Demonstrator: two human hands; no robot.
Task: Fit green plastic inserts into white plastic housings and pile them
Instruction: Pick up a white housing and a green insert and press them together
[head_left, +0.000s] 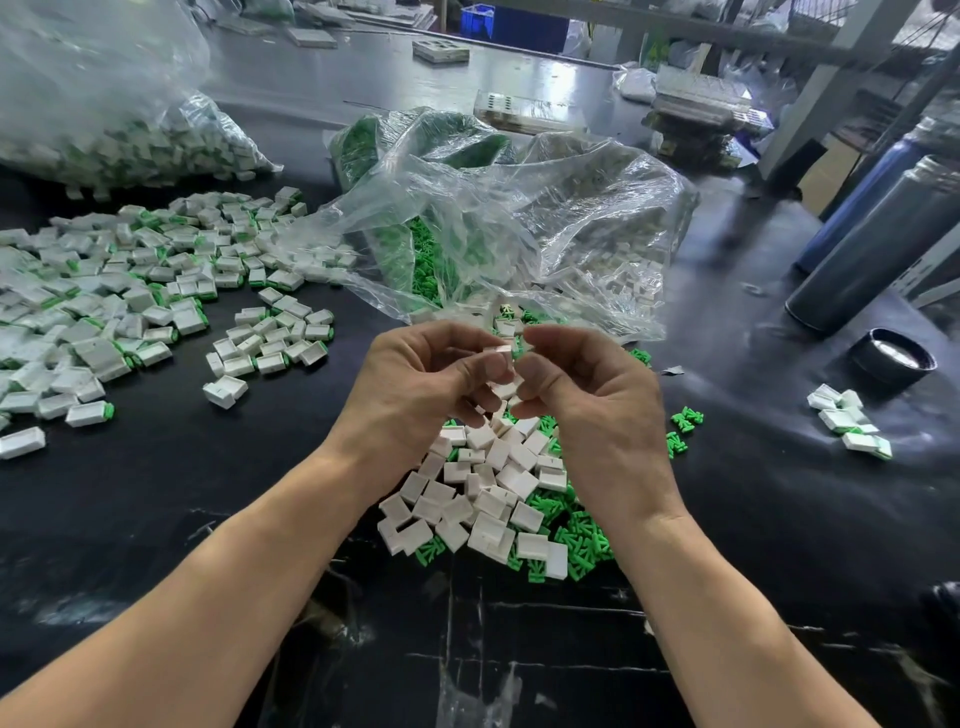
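Observation:
My left hand (421, 379) and my right hand (582, 395) meet above the middle of the black table. Together they pinch a small white housing (500, 355) between thumbs and fingertips. More white pieces show under the curled fingers of both hands. Whether a green insert sits in the held housing is hidden. Below the hands lies a heap of loose white housings (483, 493) mixed with green inserts (582, 540). A wide pile of fitted white-and-green pieces (130, 301) spreads over the left of the table.
An open clear bag (519, 218) with green inserts and white housings lies behind the hands. A full bag (104, 119) sits far left. Two dark cylinders (883, 228) and a black lid (893, 358) stand at right, beside a small cluster of fitted pieces (847, 426).

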